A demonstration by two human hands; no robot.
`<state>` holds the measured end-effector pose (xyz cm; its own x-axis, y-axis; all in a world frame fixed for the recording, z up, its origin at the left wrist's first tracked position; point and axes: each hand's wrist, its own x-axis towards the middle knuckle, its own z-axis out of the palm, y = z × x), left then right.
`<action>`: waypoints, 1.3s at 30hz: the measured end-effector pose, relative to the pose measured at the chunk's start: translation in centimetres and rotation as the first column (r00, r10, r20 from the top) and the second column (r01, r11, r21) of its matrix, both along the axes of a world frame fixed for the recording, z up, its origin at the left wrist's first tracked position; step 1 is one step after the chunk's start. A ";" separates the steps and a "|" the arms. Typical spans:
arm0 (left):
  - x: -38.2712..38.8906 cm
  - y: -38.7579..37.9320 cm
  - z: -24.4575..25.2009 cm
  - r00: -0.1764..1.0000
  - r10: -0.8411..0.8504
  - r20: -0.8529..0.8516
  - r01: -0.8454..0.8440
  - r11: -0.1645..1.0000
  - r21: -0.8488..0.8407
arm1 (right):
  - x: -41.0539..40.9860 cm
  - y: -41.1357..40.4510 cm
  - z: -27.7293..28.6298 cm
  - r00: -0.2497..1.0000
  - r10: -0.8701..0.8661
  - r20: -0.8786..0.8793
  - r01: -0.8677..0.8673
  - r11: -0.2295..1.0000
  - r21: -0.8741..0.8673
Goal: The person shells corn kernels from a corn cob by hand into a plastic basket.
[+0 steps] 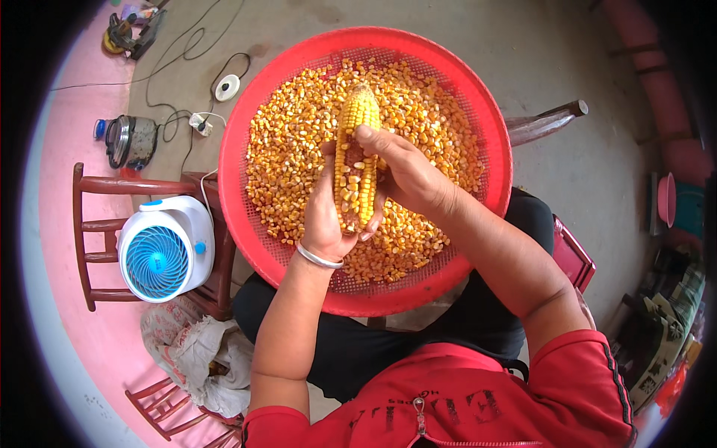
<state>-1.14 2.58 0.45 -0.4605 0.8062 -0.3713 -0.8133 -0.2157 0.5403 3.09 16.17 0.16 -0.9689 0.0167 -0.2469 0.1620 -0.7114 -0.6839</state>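
Observation:
An ear of yellow corn [367, 112] points away from me above a round red plastic mesh basket [231, 241]. A strip along its middle is stripped to the reddish cob, with several loose kernels lying in that groove. My left hand [325, 215] wraps the ear's left side and lower end, a silver bangle on the wrist. From the right, my right hand [411, 171] grips the ear, its thumb pressed on the kernels near the upper part of the groove. Beneath both hands, loose corn kernels [297, 117] spread over the basket's floor.
At left a white and blue fan [203, 246] sits on a wooden chair [101, 227]. Behind it are an electric pot [134, 140], a power strip [200, 124] and cables across the floor. A woven sack [218, 358] stands at lower left. A wooden leg [549, 123] juts out right of the basket.

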 end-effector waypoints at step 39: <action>-0.3 -0.6 -0.2 0.996 0.013 -0.088 -0.029 0.983 -0.182 | 0.8 -0.4 -0.2 0.998 -0.055 -0.022 0.059 0.903 0.425</action>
<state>-1.42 2.00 0.30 -0.5131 0.7184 -0.4698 -0.7586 -0.1235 0.6397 3.88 15.74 -0.02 -0.9653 0.1738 -0.1950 0.1220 -0.3602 -0.9249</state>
